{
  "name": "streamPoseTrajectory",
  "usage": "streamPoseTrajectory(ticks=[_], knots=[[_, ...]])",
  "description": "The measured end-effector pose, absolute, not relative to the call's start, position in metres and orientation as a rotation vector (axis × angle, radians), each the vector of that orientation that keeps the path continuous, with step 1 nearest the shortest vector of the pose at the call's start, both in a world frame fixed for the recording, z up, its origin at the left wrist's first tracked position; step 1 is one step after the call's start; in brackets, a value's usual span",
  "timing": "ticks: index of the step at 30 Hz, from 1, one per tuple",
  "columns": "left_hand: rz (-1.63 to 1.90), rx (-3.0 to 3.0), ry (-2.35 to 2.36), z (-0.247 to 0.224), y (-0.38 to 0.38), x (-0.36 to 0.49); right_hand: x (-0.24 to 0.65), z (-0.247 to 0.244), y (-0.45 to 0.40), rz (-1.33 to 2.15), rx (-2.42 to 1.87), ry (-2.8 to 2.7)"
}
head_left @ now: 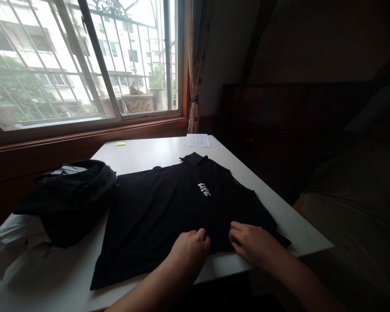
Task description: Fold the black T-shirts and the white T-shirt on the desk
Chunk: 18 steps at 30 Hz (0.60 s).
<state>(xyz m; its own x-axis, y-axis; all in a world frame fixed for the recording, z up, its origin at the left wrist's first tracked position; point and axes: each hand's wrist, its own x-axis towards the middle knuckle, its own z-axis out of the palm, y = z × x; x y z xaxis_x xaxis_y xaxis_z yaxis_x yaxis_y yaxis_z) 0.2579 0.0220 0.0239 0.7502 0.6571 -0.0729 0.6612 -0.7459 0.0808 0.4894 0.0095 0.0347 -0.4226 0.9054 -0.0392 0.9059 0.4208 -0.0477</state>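
Note:
A black polo shirt lies spread flat on the white table, its collar at the far side and white "LIFE" lettering on the chest. At the shirt's near edge, my left hand is closed with curled fingers on the cloth. A short way to the right, my right hand is also closed on that same edge. The fingertips of both hands are partly hidden, so the exact grip on the fabric is hard to see.
On the left, a heap of black and white clothes covers part of the white table. Papers and a yellow note lie at the far end. A barred window and a tied curtain stand beyond.

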Motion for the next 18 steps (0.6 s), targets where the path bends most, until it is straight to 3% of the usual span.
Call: streamPoseTrajectory(ticks=[18], knots=[[0.084, 2.676, 1.138, 0.027, 0.017, 0.256, 0.501, 0.041, -0.002, -0.392, 1.686, 2.727]])
